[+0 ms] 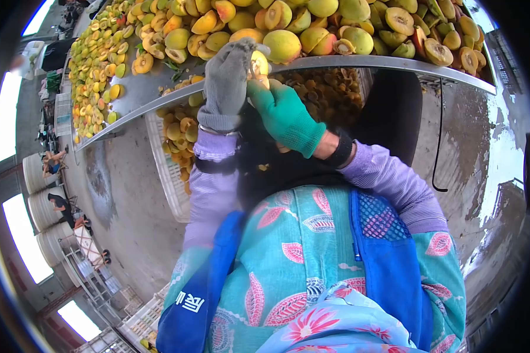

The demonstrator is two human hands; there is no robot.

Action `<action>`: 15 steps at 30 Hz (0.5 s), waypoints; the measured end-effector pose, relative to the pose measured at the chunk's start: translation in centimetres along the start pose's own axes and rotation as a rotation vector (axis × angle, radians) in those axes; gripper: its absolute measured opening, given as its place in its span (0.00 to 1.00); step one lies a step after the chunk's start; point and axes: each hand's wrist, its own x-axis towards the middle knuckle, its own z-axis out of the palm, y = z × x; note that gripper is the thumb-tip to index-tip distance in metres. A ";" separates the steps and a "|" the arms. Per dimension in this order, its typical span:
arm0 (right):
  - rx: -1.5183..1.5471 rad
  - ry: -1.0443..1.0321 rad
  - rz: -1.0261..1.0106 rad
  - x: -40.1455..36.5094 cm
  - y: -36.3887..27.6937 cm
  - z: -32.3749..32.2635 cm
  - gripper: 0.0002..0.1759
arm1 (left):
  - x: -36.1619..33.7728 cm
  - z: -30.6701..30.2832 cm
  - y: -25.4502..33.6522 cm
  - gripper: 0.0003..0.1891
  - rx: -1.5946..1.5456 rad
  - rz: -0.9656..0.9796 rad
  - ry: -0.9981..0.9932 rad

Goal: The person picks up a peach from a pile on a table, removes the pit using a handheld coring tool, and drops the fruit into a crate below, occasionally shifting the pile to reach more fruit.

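Note:
My left hand (225, 82), in a grey glove, is closed around a cut yellow peach (259, 63) above the table's metal edge. My right hand (290, 117), in a green glove, is pressed up against the same fruit from below, its fingers curled. Whatever those fingers grip is hidden. Just beyond both hands lies a heap of peaches (282, 46), many halved with the stone or hollow showing, others looking whole.
The metal table (394, 63) curves across in front of me. Beneath it stand a white crate (169, 182) of peach halves and a container of brownish pieces (335, 88). A dark hook-ended rod (437, 141) hangs at right. Other people (62, 203) are far left.

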 end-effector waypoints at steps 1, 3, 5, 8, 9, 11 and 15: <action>0.056 0.009 0.053 0.0 -0.4 0.2 0.23 | 0.3 0.1 0.0 0.13 -0.018 0.018 0.034; -0.004 0.045 -0.091 0.5 0.7 0.5 0.23 | 0.6 0.6 0.2 0.14 -0.046 0.056 0.100; -0.116 0.015 -0.178 1.0 2.0 -0.1 0.23 | 0.5 0.5 -0.4 0.09 0.165 0.229 0.099; -0.256 -0.187 -0.215 2.1 2.7 -3.3 0.24 | 0.3 -0.6 -1.7 0.08 0.311 0.400 -0.067; -0.218 -0.264 -0.153 2.3 1.8 -3.8 0.23 | 0.1 -0.5 -1.5 0.08 0.264 0.346 -0.047; -0.081 -0.131 -0.084 1.7 1.1 -1.6 0.23 | 0.3 -0.1 -0.9 0.08 0.177 0.256 -0.012; 0.114 -0.086 -0.003 1.5 1.0 -1.0 0.26 | 0.0 2.3 -1.4 0.09 -0.305 -0.030 0.295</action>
